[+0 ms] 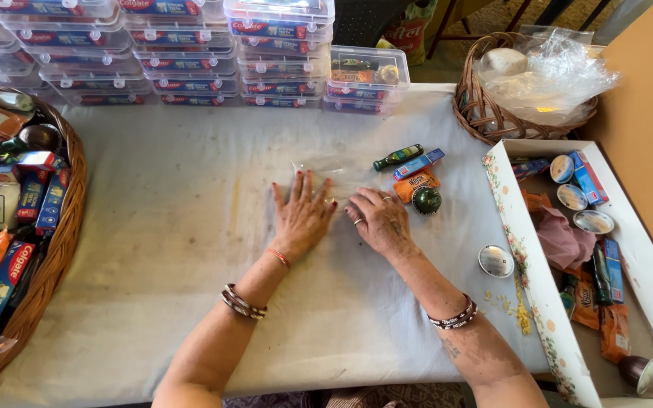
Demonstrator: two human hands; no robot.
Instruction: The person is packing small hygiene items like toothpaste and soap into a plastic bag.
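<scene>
My left hand (301, 215) lies flat, fingers spread, on a clear plastic bag (319, 172) in the middle of the white-covered table (175, 227). My right hand (378, 219) presses down beside it, fingers curled loosely on the bag's right part. Just beyond my right hand lie a small green bottle (398, 156), a small blue box (419, 163), an orange packet (416, 183) and a round dark green item (426, 200). A round silver-lidded tin (496, 261) sits to the right of my right wrist.
Stacks of clear plastic boxes (190, 53) line the far edge. A wicker basket (62, 249) of boxes and packets stands at left. Another wicker basket (478, 106) with plastic bags is at back right. A white tray (553, 332) of small items stands at right.
</scene>
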